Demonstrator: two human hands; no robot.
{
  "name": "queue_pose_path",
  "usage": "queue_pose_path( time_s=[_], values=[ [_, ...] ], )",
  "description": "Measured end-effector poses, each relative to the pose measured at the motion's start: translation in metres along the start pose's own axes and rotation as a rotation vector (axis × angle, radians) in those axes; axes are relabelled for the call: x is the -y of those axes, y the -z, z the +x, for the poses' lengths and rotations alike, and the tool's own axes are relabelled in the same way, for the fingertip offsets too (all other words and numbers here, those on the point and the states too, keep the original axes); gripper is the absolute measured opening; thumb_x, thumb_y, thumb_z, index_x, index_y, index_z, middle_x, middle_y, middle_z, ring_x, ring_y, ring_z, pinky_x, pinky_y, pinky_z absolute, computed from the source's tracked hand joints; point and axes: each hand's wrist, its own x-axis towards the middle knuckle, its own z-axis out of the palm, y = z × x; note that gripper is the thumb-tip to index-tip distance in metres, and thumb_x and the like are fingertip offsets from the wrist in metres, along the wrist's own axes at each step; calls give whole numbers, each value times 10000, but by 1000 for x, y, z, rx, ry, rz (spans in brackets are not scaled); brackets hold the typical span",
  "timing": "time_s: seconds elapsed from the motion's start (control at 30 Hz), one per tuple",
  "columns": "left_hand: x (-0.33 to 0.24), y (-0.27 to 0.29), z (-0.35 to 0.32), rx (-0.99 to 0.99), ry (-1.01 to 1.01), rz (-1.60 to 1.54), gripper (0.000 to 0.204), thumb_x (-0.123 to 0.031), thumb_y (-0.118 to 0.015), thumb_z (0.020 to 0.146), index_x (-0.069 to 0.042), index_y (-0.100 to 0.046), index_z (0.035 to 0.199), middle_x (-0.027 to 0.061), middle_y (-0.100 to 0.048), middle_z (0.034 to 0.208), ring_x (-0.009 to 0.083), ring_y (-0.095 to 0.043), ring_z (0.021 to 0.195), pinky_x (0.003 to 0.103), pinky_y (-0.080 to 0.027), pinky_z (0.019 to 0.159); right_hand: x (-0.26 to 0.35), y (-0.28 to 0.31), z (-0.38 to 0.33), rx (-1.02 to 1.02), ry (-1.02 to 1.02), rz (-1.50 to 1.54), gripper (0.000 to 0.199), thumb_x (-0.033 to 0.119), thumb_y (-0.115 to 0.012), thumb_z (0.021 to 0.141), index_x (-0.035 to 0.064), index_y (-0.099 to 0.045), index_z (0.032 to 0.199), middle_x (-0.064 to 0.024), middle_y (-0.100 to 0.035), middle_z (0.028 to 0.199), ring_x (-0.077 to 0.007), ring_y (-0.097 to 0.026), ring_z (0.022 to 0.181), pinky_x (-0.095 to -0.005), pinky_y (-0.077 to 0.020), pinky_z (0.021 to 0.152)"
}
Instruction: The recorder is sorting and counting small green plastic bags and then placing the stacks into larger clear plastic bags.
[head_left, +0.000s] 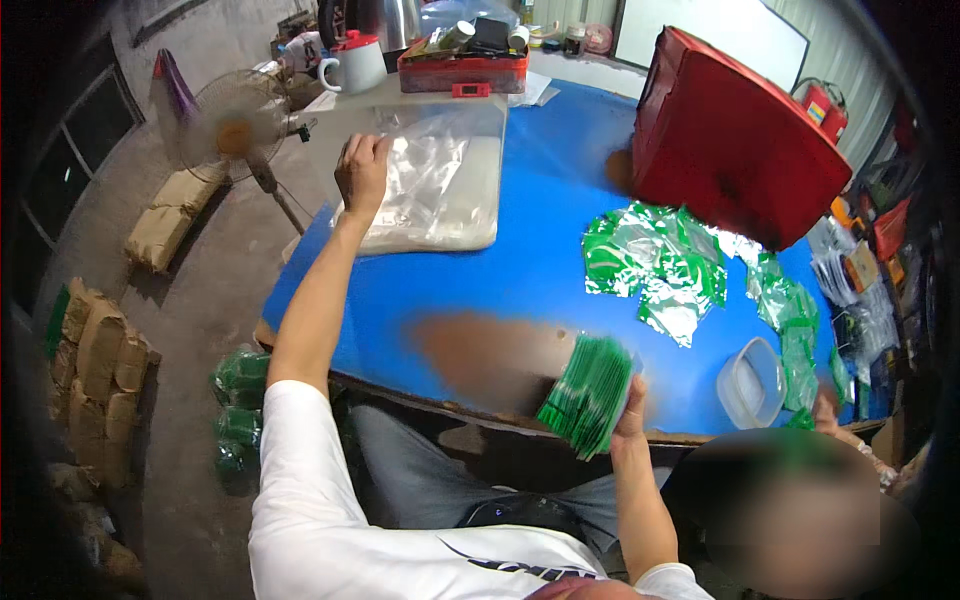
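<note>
My right hand (631,412) grips a thick stack of green packets (588,395) by its right side, just over the near edge of the blue table (545,270). Stretched out far to the left, my left hand (362,175) has its fingers curled at the edge of a clear plastic bag (425,170). That bag lies loosely over a flat pile of clear bags (480,215). The left fingertips are partly hidden, but they look closed on the bag's edge. Shiny green-and-silver packets (660,260) lie spread on the table to the right.
A big red bin (735,140) lies tipped on its side behind the packets. A clear plastic tub (750,385) stands near another person's hand (826,410) at right. A red tray of odds and ends (463,75) and a white jug (355,65) stand at the back.
</note>
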Motion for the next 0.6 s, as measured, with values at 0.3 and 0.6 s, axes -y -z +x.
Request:
queue_pose_path(
  time_s=[0.3,0.6],
  values=[
    [-148,142,-6,705,250,-249,191,-197,-725,889,-14,-695,845,79,-655,680,142,-577,587,324,-451,566,-1,5,1,-22,-29,-8,849,624,-681,807,24,-488,1376,-142,-603,1260,-278,-610,1141,-444,-539,948],
    [-170,148,-79,483,503,-381,257,-203,-738,896,10,-638,791,-12,-531,587,56,-440,538,256,-357,492,28,-107,-39,54,282,-453,541,266,-801,806,-22,-598,1217,-82,-675,1078,-160,-632,973,-336,-506,895]
  ],
)
